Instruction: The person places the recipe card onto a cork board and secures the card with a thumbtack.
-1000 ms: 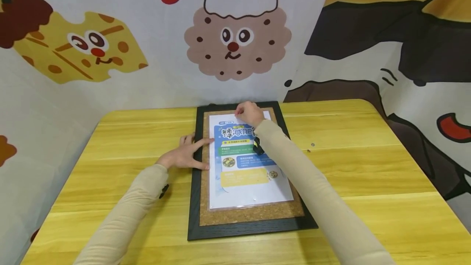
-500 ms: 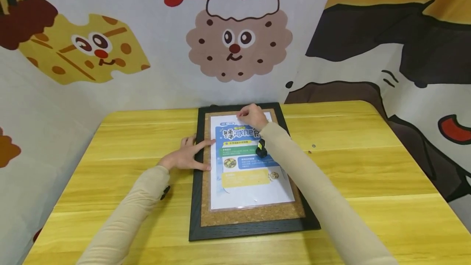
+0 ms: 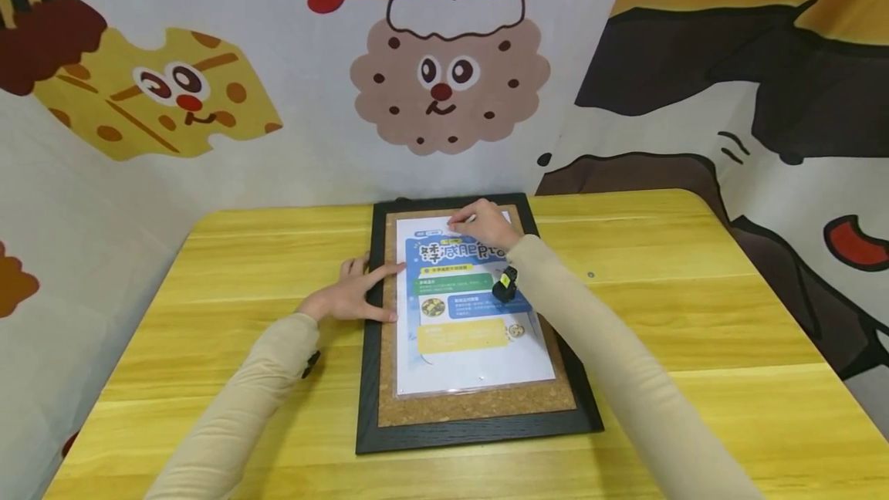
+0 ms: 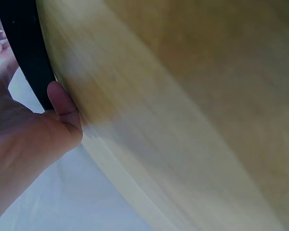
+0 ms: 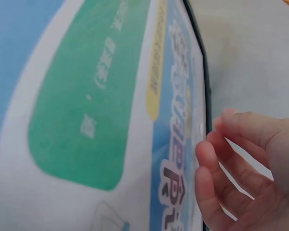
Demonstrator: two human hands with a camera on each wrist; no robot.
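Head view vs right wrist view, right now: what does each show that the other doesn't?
Only head: the left hand, its thumb and one finger reaching to the sheet's left edge; the cork margin; the beige sleeves; the cookie figure on the wall.

Only right wrist: open gaps between the fingers of the right hand, hidden in head by the back of that hand.

Both: right hand, printed sheet with its green panel, black frame. Neither settles whether the fingertips hold anything.
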